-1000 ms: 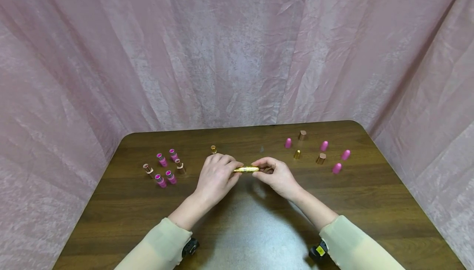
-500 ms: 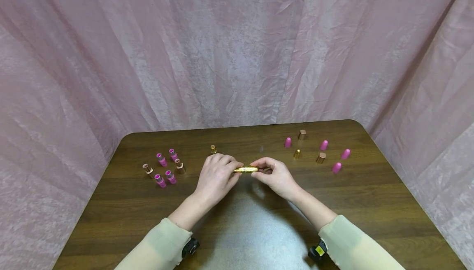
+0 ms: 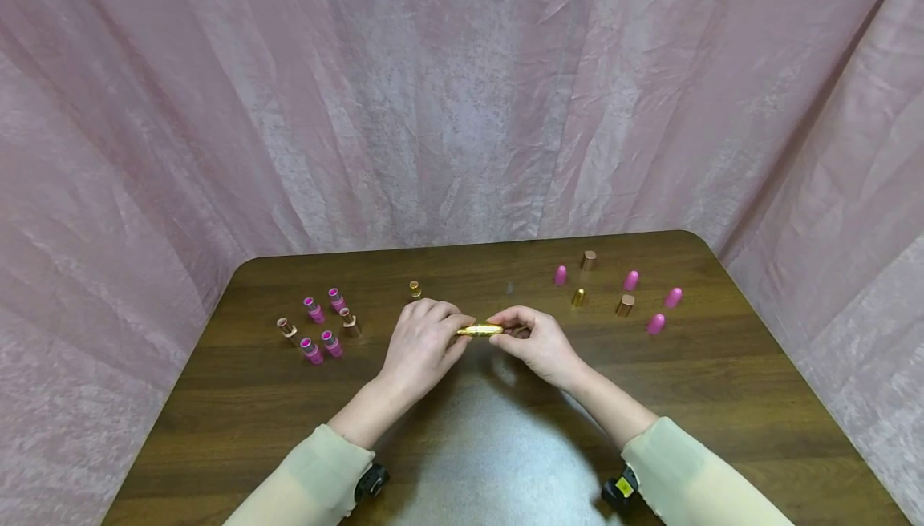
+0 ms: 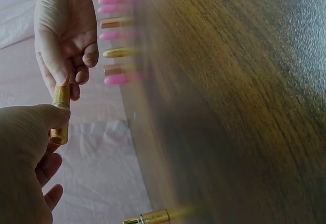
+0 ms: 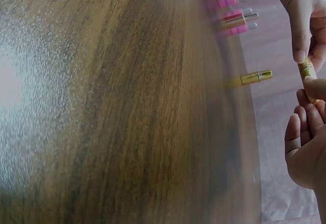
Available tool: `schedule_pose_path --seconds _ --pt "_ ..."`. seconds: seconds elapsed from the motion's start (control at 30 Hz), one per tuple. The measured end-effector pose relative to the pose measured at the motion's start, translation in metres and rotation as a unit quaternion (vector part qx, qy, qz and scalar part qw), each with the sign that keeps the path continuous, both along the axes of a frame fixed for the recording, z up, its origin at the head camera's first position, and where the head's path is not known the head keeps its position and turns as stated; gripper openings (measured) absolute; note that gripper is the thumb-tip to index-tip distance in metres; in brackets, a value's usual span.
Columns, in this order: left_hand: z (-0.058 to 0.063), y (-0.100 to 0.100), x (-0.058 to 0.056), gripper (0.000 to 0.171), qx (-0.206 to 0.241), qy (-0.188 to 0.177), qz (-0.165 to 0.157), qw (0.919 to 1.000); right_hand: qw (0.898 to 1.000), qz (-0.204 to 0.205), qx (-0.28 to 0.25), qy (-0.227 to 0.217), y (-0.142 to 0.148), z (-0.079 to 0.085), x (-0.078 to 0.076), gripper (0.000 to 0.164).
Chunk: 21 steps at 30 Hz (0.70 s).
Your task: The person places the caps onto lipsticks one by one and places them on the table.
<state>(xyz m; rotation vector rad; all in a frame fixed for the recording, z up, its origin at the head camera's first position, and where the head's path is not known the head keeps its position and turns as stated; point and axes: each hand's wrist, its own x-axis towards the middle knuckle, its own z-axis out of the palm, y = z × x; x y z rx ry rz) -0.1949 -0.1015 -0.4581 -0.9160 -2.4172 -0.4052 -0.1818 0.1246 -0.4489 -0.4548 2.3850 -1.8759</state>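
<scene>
Between my two hands a gold lipstick tube [image 3: 480,330] lies level above the table, its cap and base in line. My left hand [image 3: 422,345] pinches its left end between thumb and fingers. The right end is pinched by my right hand [image 3: 543,347]. In the left wrist view the round end of the gold lipstick tube [image 4: 60,109] shows beyond the left thumb. Just behind my left hand stands an uncapped gold lipstick base [image 3: 415,289]. Fingertips cover part of the held tube.
On the left stand several pink lipstick bases [image 3: 331,343] and two rose-gold bases [image 3: 350,322]. To the right are several pink caps [image 3: 655,324], two rose-gold caps [image 3: 626,305] and a gold cap [image 3: 579,297]. Pink curtains [image 3: 462,109] hang behind the wooden table [image 3: 253,430].
My right hand has shifted very slightly left, towards my left hand, with the lipstick tube still held by both. The head view has tilted a little; the standing pieces keep their places.
</scene>
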Motion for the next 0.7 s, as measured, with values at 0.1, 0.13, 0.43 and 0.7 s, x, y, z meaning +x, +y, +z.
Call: schedule_pose_path --seconds 0.1,0.13,0.43,0.7 --pt "0.0001 0.0008 0.0007 0.024 0.003 -0.007 -0.002 1.0 1.0 0.001 -0.001 0.0 0.0001 0.0001 0.0002 0.024" --pt "0.0003 0.0012 0.0009 0.024 0.003 -0.01 -0.002 0.9999 1.0 0.001 -0.001 0.001 0.0 0.0001 0.0003 0.024" --pt "0.0001 0.0039 0.0023 0.022 0.007 -0.019 -0.004 0.9998 1.0 -0.001 0.005 0.004 0.0004 -0.0001 0.0005 0.023" --pt "-0.0022 0.0042 0.0032 0.022 0.004 -0.021 0.003 0.9998 1.0 -0.008 0.008 0.012 0.0001 0.0004 0.0029 0.025"
